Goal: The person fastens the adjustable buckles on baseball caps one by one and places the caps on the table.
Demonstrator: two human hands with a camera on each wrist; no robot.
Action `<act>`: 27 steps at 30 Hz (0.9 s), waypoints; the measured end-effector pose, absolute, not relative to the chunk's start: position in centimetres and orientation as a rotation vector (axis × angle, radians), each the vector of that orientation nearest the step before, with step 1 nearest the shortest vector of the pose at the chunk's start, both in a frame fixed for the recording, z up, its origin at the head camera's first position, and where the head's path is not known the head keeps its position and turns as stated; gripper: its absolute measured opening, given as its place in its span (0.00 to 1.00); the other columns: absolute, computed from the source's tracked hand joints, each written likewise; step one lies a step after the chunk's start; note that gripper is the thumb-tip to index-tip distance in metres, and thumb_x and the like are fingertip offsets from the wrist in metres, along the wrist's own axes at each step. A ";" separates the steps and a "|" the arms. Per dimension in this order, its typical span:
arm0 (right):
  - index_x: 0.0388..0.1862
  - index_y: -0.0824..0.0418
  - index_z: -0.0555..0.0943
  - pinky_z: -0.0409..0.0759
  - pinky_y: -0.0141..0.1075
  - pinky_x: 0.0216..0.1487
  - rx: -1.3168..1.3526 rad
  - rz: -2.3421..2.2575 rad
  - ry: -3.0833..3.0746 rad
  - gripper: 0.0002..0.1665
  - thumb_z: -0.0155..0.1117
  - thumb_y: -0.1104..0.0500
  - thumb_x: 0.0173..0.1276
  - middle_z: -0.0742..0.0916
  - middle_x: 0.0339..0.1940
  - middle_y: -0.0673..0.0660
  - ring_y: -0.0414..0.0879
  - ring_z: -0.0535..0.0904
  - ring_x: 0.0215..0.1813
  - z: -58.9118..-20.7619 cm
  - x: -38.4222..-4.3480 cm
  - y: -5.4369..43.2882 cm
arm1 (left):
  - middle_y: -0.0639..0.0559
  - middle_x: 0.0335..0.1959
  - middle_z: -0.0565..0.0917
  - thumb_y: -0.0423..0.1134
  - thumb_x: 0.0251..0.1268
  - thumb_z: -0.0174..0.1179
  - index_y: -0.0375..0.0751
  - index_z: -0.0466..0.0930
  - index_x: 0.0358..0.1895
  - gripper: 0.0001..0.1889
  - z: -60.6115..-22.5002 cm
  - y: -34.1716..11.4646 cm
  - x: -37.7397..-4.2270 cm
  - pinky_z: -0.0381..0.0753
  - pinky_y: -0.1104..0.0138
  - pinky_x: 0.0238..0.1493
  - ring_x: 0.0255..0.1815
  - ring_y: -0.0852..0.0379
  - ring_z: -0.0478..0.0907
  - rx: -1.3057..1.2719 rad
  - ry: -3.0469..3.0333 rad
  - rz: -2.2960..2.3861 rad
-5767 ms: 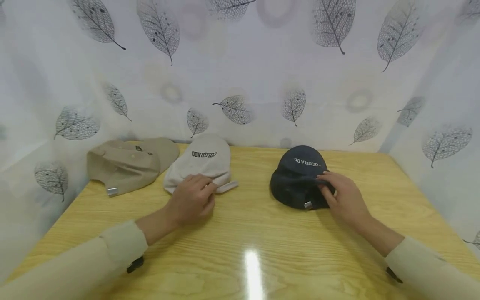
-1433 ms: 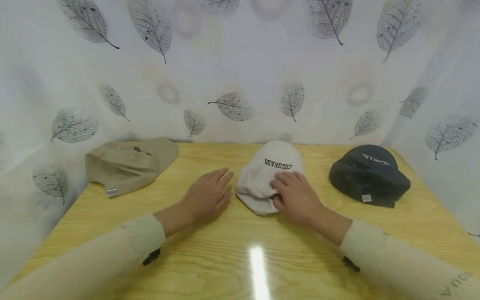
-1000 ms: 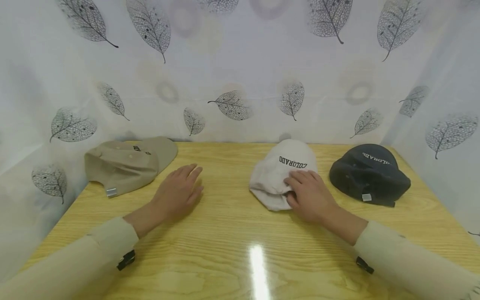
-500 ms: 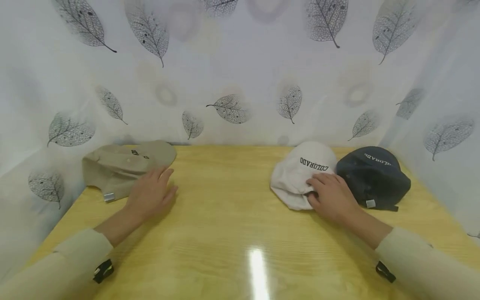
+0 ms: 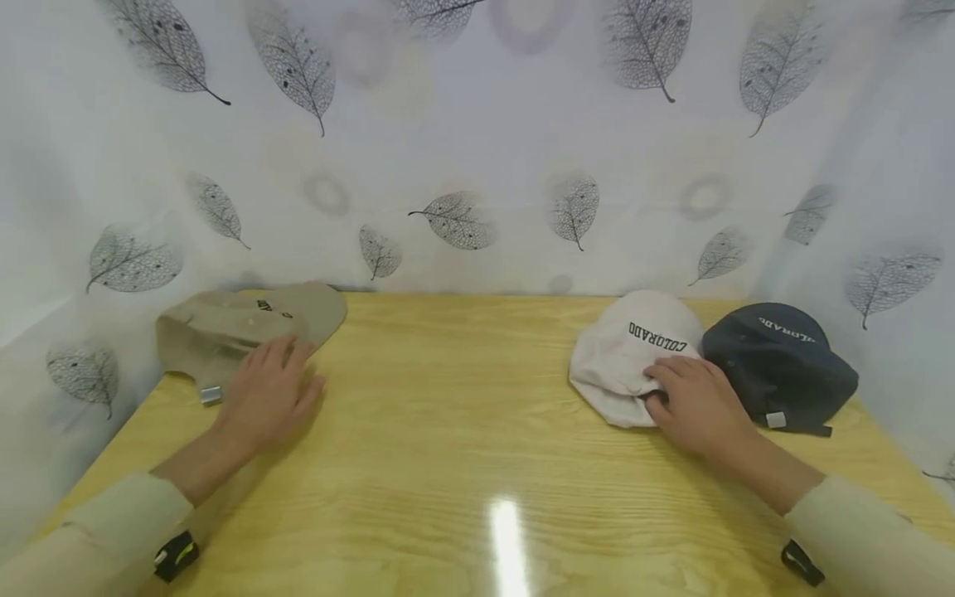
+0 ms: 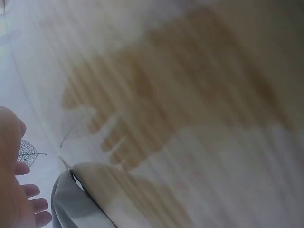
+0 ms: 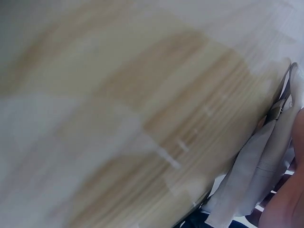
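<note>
My right hand (image 5: 701, 406) pinches the near edge of a white baseball cap (image 5: 608, 365), thumb below and fingers over the cloth. "COLORADO" is stitched in black on its front. Close beside it on the right sits a navy baseball cap (image 5: 768, 373) with white lettering and a metal strap buckle. My left hand (image 5: 264, 394) hovers at the near side of a tan baseball cap (image 5: 197, 336), fingers loosely extended and hiding part of it. In the left wrist view the fingers (image 6: 39, 205) stand apart from the tan cap (image 6: 69, 204). The right wrist view shows the white cap's strap end (image 7: 242, 175).
The caps lie along the far side of a shiny wooden table (image 5: 448, 431). A white curtain with leaf prints (image 5: 477, 124) stands behind and on both sides. A bright light reflection (image 5: 509, 547) lies on the table's near part.
My right hand has slid the white cap rightward to the navy cap, which earlier moved right from the middle. My left hand has let go of the white cap and moved left to the tan cap.
</note>
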State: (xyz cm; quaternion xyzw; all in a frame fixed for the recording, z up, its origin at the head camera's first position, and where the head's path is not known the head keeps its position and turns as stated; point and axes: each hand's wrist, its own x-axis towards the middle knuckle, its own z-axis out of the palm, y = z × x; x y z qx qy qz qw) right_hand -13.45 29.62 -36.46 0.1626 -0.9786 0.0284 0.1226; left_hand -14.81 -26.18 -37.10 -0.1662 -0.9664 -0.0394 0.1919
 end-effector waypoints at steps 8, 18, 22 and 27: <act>0.54 0.65 0.81 0.62 0.59 0.67 0.433 0.122 -2.885 0.21 0.57 0.57 0.66 0.84 0.57 0.66 0.64 0.74 0.64 -36.4 -13.4 31.2 | 0.27 0.54 0.75 0.42 0.63 0.62 0.29 0.74 0.55 0.23 -36.7 -27.5 -14.6 0.73 0.37 0.52 0.56 0.28 0.73 -0.478 -2.596 -0.134; 0.52 0.63 0.84 0.65 0.61 0.62 0.432 0.347 -2.858 0.21 0.57 0.60 0.62 0.86 0.53 0.64 0.65 0.76 0.61 -35.8 -13.4 31.3 | 0.32 0.33 0.82 0.42 0.59 0.59 0.27 0.80 0.36 0.16 -36.7 -29.0 -14.1 0.78 0.43 0.36 0.35 0.33 0.79 -0.444 -2.472 -0.097; 0.52 0.63 0.84 0.66 0.60 0.61 0.450 0.378 -2.820 0.19 0.59 0.56 0.66 0.87 0.52 0.63 0.64 0.78 0.59 -35.6 -13.2 30.7 | 0.29 0.32 0.82 0.43 0.61 0.58 0.25 0.79 0.35 0.18 -36.2 -29.5 -13.6 0.77 0.41 0.37 0.35 0.31 0.79 -0.285 -2.642 -0.054; 0.51 0.63 0.85 0.67 0.59 0.61 0.501 0.398 -2.773 0.19 0.63 0.53 0.68 0.88 0.50 0.63 0.63 0.79 0.57 -35.7 -13.1 29.6 | 0.30 0.25 0.78 0.43 0.60 0.58 0.25 0.74 0.27 0.19 -36.1 -30.2 -13.1 0.75 0.42 0.27 0.26 0.32 0.76 -0.132 -2.718 -0.064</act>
